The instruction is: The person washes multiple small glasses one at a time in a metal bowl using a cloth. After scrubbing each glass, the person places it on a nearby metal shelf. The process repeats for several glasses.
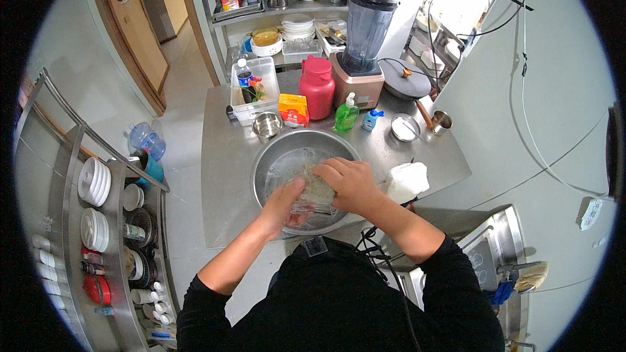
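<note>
Both hands are over a large stainless steel basin [258,181] with some water in its bottom. My left hand [281,203] grips a clear container [315,207], glass or plastic, from the left and below. A pale greenish, fibrous wad [313,183], which looks like a loofah scrubber, lies against the container's upper side. My right hand [349,186] curls its fingers over this wad from the right. How far the wad reaches into the container is hidden by the fingers. A thin transparent sheet or clear piece [274,181] lies in the basin, left of my hands.
On the steel table [225,181] behind the basin stand a steel bowl [267,125], a yellow-orange packet [294,110], a red jug [316,88], a blender [364,34] and a green pump bottle [346,115]. A white cloth [408,181] lies right. A dish rack [115,215] stands left.
</note>
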`<state>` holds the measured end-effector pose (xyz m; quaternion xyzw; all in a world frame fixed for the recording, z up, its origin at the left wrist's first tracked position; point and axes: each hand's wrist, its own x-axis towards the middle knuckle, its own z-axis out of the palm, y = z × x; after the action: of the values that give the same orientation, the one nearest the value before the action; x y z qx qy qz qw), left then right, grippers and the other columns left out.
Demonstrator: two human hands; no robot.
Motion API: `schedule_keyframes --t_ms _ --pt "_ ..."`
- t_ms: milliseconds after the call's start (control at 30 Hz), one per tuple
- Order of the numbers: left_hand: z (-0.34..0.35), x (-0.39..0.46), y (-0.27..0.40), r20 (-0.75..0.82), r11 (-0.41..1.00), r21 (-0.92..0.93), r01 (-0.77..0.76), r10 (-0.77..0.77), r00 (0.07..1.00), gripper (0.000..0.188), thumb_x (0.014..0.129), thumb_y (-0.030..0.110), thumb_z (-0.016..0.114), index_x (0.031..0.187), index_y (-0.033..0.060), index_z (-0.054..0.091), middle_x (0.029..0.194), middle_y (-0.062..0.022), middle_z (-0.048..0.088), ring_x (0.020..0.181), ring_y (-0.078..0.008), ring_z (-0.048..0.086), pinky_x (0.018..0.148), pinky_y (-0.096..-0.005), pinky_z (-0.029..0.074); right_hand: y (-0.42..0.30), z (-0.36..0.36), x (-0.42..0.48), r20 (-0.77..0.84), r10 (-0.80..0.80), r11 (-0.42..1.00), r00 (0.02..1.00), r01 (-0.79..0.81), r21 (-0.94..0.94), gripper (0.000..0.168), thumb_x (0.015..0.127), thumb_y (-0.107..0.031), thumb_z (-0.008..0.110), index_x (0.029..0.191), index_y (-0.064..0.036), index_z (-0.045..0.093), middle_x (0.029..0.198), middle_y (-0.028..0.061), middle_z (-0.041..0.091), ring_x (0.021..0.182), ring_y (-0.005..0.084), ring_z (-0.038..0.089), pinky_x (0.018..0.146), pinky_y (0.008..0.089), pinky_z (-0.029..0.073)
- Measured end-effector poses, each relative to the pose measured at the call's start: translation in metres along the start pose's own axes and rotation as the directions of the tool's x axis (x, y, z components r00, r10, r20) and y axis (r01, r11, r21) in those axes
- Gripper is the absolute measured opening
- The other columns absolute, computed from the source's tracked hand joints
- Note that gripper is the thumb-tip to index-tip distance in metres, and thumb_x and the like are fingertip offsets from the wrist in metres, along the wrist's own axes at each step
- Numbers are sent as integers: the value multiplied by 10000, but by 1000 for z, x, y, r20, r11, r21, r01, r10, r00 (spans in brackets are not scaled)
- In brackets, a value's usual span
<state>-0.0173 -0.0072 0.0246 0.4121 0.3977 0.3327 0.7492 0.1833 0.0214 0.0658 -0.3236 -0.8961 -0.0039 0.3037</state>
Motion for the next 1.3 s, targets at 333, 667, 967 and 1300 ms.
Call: schedule_keyframes --t_ms 333,667,967,1300 --pt "1 2 -17 0 724 337 -601 639 769 624 748 83 698 1261 29 347 1105 -90 490 1028 -161 486 881 -313 416 3 18 -3 47 387 793 921 -359 492 266 633 -72 717 872 -38 606 767 121 646 735 235 646 630 301 476" --pt "-9 -6 13 340 218 753 -622 680 650 737 606 230 818 1201 43 425 1124 -170 517 989 -344 557 892 -397 430 12 35 -28 871 -10 -540 492 -736 409 260 867 -228 583 1040 -36 613 879 101 648 684 165 631 523 287 516" --pt "24 -9 39 342 -223 940 -259 626 701 666 597 276 786 1150 44 497 1090 -116 555 1074 -270 523 1067 -455 254 19 49 -21 604 522 64 603 -733 677 193 809 -129 612 908 30 657 786 66 644 662 112 587 586 281 491" --pt "-15 16 23 -237 778 549 -305 495 836 489 710 285 759 1080 64 527 1020 -34 618 928 -184 600 1025 -399 330 39 -2 -3 613 463 -67 640 -665 744 259 847 -145 571 1052 11 605 934 63 651 786 117 616 688 269 511"
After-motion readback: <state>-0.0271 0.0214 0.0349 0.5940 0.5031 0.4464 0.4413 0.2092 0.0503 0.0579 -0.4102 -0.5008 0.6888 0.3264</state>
